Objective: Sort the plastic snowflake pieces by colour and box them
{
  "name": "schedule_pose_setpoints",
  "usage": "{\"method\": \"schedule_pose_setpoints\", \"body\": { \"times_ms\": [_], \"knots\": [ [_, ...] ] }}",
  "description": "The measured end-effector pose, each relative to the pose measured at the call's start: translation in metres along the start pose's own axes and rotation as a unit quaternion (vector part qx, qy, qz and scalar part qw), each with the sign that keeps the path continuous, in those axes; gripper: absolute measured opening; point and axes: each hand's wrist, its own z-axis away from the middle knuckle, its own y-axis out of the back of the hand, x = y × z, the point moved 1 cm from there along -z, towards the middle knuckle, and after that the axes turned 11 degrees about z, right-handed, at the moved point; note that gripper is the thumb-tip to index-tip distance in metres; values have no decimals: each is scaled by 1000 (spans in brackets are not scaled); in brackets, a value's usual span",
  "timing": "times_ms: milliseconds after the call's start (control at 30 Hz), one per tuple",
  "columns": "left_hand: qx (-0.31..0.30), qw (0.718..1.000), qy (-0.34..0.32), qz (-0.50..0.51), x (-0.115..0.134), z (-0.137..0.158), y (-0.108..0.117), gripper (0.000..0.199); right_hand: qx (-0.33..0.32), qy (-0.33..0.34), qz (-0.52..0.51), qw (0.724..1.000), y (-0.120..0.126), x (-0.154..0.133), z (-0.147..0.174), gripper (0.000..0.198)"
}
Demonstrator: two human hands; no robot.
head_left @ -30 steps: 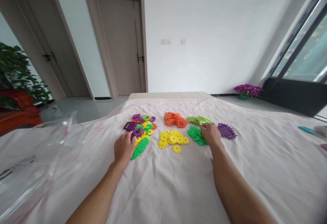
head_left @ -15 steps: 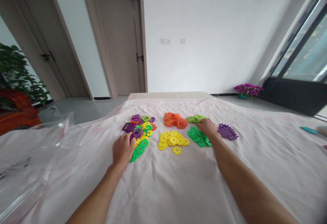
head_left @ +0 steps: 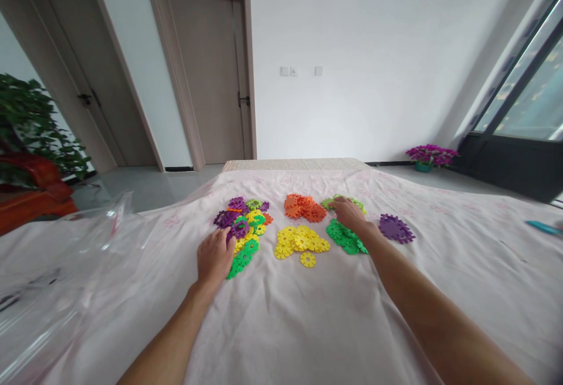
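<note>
Right hand (head_left: 349,213) shifted over light-green discs (head_left: 326,203); left hand (head_left: 214,254) at mixed pile (head_left: 252,219); cannot tell either grip.

There are five single-colour piles (head_left: 299,237), one mixed heap (head_left: 225,218) and two hands (head_left: 214,254).

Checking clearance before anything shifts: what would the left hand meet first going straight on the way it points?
Most likely the purple notched discs just beyond the left hand's fingers; depth is unclear, so they may already be touching.
</note>
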Motion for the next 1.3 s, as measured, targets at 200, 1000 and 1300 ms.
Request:
{"method": "schedule_pose_setpoints", "body": {
  "times_ms": [200,1000,1300],
  "knots": [
    [-1,1000,9,4,3,1,3,42,-35,-6,41,999,2,4,-2,56],
    [-3,997,35,67,-7,-5,10,37,72,305,-60,948,67,-249,92,17],
    [-7,998,40,54,-5,-5,11,38,104,231,-113,961,67,-244,98,23]
  ]
}}
